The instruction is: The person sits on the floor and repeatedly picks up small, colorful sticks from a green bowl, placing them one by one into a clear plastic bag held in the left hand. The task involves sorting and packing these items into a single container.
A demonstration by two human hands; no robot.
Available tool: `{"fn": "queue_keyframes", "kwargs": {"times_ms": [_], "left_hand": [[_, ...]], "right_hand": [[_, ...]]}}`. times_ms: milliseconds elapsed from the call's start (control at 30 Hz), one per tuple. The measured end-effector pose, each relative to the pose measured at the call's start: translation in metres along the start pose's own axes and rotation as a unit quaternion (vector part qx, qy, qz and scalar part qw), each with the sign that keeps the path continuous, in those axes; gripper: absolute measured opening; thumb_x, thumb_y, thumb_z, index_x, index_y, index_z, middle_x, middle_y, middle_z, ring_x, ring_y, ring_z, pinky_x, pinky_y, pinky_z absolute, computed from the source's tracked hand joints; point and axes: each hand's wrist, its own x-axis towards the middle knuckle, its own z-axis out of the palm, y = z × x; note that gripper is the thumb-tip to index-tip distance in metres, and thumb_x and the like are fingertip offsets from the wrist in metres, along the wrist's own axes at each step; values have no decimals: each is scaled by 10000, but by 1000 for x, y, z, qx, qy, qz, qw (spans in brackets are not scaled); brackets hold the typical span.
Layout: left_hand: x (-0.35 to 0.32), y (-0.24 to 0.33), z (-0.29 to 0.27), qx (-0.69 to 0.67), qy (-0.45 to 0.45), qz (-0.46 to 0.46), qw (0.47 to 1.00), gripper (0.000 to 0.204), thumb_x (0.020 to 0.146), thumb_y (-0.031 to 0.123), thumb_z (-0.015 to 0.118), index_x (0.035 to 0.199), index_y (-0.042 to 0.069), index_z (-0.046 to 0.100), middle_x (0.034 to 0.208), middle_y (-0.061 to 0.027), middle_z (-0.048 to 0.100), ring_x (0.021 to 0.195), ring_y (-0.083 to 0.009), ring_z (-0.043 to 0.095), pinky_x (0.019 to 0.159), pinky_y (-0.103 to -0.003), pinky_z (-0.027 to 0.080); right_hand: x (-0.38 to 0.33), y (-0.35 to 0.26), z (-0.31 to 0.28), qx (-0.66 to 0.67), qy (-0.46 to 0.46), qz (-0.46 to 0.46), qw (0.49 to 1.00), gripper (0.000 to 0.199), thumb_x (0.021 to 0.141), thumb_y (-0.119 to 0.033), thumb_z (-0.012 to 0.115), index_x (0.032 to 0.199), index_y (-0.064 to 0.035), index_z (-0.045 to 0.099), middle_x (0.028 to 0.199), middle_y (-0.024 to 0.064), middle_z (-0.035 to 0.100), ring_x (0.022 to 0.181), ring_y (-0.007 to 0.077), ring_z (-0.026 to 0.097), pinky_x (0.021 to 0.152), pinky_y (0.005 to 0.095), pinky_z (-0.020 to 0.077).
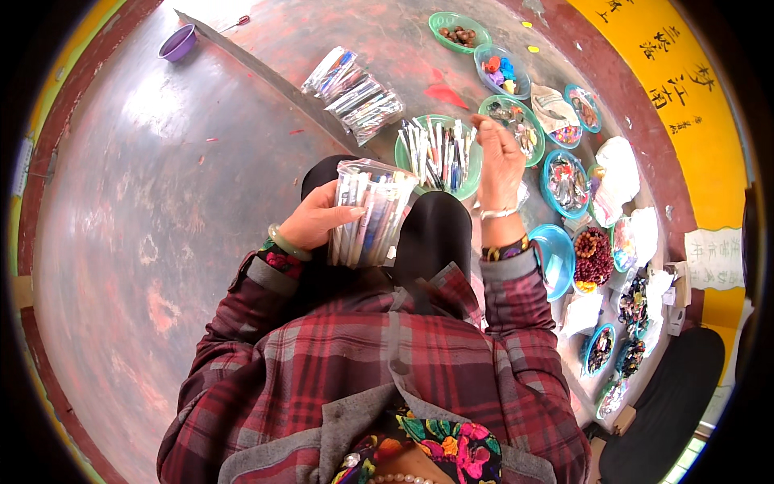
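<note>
My left hand [313,219] grips a clear plastic bag [372,214] packed with upright pens, held over my lap. Beyond my knees sits a green basket [469,185] of loose pens [439,149], mostly white with some dark ones. At the basket's right side my right hand [501,165] is raised, its fingers curled and the fingertips close together. Whatever they may hold is too small to make out. Several filled bags of pens [355,97] lie in an overlapping row on the floor, ahead and to the left of the basket.
Baskets of beads and small trinkets line the right side, among them a blue one [566,184] and a bowl of brown round things [459,24]. An empty-looking blue basin [552,262] sits by my right forearm. A purple bowl [177,42] stands far left, near a floor ridge [266,85].
</note>
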Motion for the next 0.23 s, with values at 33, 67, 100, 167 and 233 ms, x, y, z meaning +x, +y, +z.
{"fn": "queue_keyframes", "kwargs": {"times_ms": [33, 67, 100, 167, 233], "left_hand": [[-1, 1, 1, -9, -3, 4, 1000, 412, 831, 92, 598, 1204, -18, 460, 1081, -67, 579, 958, -148, 561, 851, -318, 454], [-2, 1, -1, -18, -3, 9, 1000, 419, 831, 95, 600, 1209, -19, 457, 1085, -70, 578, 969, -151, 559, 858, -322, 451], [-3, -1, -7, -21, -6, 11, 1000, 435, 828, 95, 606, 1217, -22, 450, 1111, -84, 571, 998, -163, 551, 886, -333, 438], [-5, -2, -12, -11, -2, 7, 1000, 448, 823, 100, 615, 1222, -19, 449, 1131, -88, 566, 1010, -167, 549, 899, -335, 431], [-4, -3, -15, 4, -13, 4, 1000, 502, 816, 129, 644, 1248, -16, 433, 1166, -84, 556, 1058, -177, 530, 939, -342, 402]], "right_hand": [[14, 23, -11, 26, 23, 9, 999, 239, 870, -201, 597, 1021, -28, 666, 902, 20, 638, 726, 77, 494, 694, 212, 408], [23, 44, -21, -28, 12, 47, 998, 248, 857, -211, 615, 1022, -32, 667, 894, 19, 641, 736, 81, 508, 700, 210, 412], [29, 65, -29, -80, -2, 84, 993, 259, 844, -220, 634, 1023, -36, 669, 885, 19, 645, 745, 86, 521, 706, 209, 417], [39, 111, -36, -169, -32, 131, 976, 268, 818, -243, 667, 1010, -57, 678, 878, 43, 659, 759, 112, 564, 724, 229, 441], [41, 162, -40, -241, -64, 151, 956, 261, 791, -272, 698, 980, -93, 693, 879, 89, 683, 769, 157, 622, 747, 270, 480]]}}
